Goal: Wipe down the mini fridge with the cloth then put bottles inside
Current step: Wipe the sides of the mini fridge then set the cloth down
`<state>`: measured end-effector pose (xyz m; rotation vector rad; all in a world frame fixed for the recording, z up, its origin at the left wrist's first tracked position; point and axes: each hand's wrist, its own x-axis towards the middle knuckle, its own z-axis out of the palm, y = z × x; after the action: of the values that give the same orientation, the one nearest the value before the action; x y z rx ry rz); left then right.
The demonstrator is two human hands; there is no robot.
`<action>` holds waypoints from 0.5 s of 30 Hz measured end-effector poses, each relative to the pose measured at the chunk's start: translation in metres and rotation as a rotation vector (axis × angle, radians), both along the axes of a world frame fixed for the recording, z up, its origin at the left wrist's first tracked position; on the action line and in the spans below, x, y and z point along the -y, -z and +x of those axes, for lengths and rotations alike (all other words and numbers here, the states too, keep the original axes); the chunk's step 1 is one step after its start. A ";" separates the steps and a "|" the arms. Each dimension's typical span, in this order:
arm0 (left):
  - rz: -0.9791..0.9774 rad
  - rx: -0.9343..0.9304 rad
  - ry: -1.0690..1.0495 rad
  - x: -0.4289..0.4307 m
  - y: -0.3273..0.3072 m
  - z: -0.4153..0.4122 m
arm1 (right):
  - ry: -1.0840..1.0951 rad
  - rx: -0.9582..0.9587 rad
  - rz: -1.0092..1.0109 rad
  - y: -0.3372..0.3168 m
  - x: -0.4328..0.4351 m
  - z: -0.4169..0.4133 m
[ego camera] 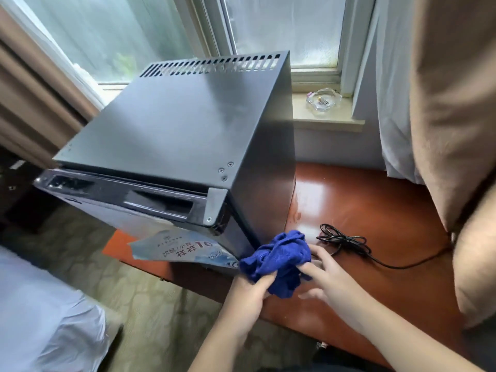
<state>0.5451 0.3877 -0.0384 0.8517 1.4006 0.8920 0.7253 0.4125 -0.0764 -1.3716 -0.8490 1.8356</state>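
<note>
A black mini fridge (174,130) stands on a reddish wooden table (375,210), its door shut and a blue-white sticker on the door front. A crumpled blue cloth (279,256) is bunched at the fridge's front right bottom corner. My left hand (249,294) grips the cloth's lower part from below. My right hand (327,275) pinches the cloth's right side with its fingertips. No bottles are in view.
A black power cord (346,242) lies coiled on the table right of the cloth. A glass ashtray (323,99) sits on the windowsill behind. Beige curtains (456,130) hang at the right, a white bed (40,304) is at the lower left.
</note>
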 end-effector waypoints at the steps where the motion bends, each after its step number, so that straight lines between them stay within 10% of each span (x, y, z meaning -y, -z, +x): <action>1: 0.000 -0.029 0.033 0.001 0.001 -0.005 | 0.032 -0.031 -0.029 0.003 0.008 -0.003; 15: 0.091 0.003 0.115 0.128 0.010 -0.193 | 0.238 -0.071 -0.014 -0.010 0.163 -0.202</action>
<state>0.3518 0.2595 -0.0484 0.9892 1.3031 0.8733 0.5237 0.2494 -0.0660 -1.3458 -0.6095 1.6982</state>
